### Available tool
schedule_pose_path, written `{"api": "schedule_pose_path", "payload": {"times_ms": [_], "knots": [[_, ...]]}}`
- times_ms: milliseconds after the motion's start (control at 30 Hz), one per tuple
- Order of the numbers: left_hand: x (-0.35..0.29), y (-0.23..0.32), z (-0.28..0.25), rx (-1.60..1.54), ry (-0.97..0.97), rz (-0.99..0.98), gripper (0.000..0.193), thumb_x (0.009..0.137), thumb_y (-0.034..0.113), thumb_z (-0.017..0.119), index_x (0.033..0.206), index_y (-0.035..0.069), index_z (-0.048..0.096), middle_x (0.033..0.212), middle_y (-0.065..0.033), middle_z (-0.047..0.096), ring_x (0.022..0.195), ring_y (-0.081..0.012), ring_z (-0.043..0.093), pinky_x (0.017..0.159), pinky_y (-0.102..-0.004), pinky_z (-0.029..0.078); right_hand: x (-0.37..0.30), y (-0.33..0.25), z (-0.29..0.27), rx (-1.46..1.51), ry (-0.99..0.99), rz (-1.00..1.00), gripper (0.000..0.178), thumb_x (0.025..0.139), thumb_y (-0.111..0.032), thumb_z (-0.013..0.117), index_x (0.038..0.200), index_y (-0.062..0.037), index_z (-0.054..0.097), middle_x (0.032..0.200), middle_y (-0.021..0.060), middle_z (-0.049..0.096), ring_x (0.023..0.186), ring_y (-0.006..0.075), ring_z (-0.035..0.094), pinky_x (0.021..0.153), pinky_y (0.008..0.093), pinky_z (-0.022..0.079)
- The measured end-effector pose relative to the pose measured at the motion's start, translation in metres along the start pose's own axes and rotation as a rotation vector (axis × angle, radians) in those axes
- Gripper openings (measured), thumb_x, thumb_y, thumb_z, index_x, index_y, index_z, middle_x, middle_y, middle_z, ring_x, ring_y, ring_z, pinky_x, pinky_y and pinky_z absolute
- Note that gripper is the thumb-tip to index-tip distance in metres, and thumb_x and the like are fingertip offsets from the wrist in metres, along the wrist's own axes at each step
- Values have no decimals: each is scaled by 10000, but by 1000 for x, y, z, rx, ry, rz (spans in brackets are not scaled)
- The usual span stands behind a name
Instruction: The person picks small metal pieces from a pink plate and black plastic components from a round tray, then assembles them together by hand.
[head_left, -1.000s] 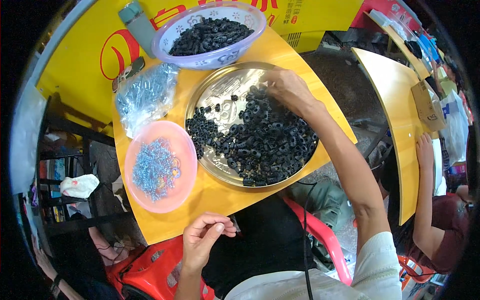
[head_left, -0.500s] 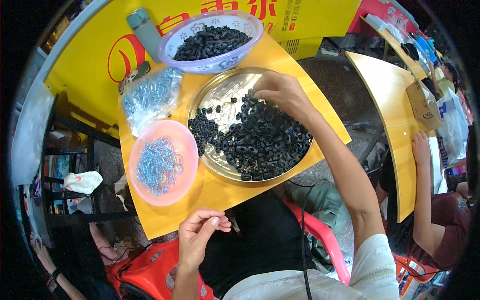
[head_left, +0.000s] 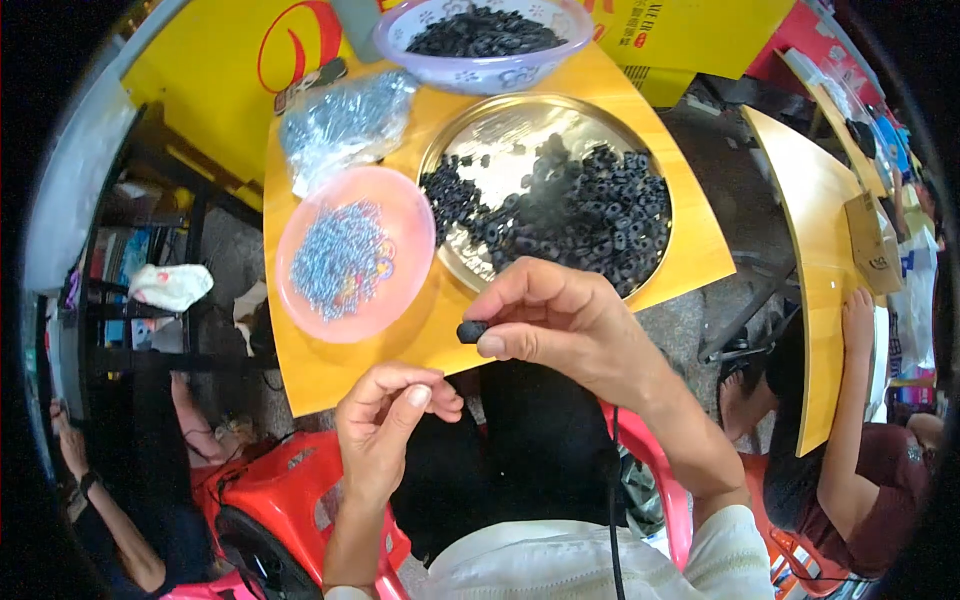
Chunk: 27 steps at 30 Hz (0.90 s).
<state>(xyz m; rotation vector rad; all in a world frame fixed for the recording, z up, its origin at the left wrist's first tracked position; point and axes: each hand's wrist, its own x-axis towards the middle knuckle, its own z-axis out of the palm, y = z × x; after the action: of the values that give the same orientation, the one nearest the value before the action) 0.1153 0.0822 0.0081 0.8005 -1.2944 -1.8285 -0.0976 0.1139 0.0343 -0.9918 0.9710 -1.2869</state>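
Note:
My right hand point(head_left: 575, 325) pinches a small black plastic piece point(head_left: 468, 332) between thumb and fingertips, in the air just off the table's near edge. Lower and to the left, my left hand point(head_left: 380, 425) has its thumb pressed against curled fingers; whatever lies in that pinch is too small or hidden to make out. Beyond the hands stands a round golden metal tray point(head_left: 505, 125), on which many similar black pieces point(head_left: 615, 215) are heaped. Left of it, a pink bowl point(head_left: 412, 285) contains small shiny blue parts point(head_left: 335, 265) and a few coloured rings.
A white and lilac basin point(head_left: 480, 75) full of black parts stands at the back of the yellow wooden table point(head_left: 700, 245). A clear bag point(head_left: 345, 125) of bluish parts lies behind the bowl. At right, another person's arm point(head_left: 850, 400) rests by a second table point(head_left: 800, 230).
My right hand has come back from the tray toward my left hand, bringing a black piece. The left hand keeps its pinch. The view has shifted, so the table appears higher and further right.

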Motion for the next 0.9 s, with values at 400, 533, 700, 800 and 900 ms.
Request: {"api": "schedule_pose_path", "payload": {"times_ms": [400, 533, 700, 800, 900], "knots": [[0, -7, -2, -34, 59, 49, 150, 862, -7, 599, 1000, -22, 541, 856, -101, 620, 753, -173, 635, 709, -280, 532, -7, 20, 35, -530, 42, -252, 165, 782, -49, 675, 911, -23, 575, 757, 93, 555, 630, 178, 607, 542, 286, 475], [2, -12, -4, -114, 64, -31, 134, 868, 2, 597, 984, -21, 536, 850, -108, 624, 725, -179, 642, 683, -288, 543, -6, 32, 32, -419, 45, -188, 183, 775, -58, 686, 924, -21, 586, 785, 71, 556, 644, 139, 591, 560, 260, 471], [4, -20, -5, -196, 39, -89, 128, 887, 25, 578, 994, -23, 526, 878, -127, 630, 729, -188, 645, 668, -302, 551, -4, 44, 28, -124, 51, -101, 194, 772, -59, 696, 939, -17, 606, 817, 52, 559, 696, 114, 591, 587, 239, 471], [6, -23, -3, -165, 43, -128, 125, 903, 40, 560, 1004, -28, 528, 890, -134, 635, 726, -187, 643, 660, -297, 550, -2, 48, 21, -329, 34, -262, 177, 787, -44, 678, 955, -25, 622, 868, 67, 586, 747, 125, 612, 602, 235, 477], [15, -11, -10, 147, 110, -83, 128, 918, 48, 538, 1014, -37, 545, 872, -129, 642, 732, -176, 641, 661, -276, 545, -1, 52, 17, -362, 105, -260, 180, 812, -42, 655, 991, -58, 647, 958, 72, 618, 749, 105, 600, 589, 239, 473]]}}
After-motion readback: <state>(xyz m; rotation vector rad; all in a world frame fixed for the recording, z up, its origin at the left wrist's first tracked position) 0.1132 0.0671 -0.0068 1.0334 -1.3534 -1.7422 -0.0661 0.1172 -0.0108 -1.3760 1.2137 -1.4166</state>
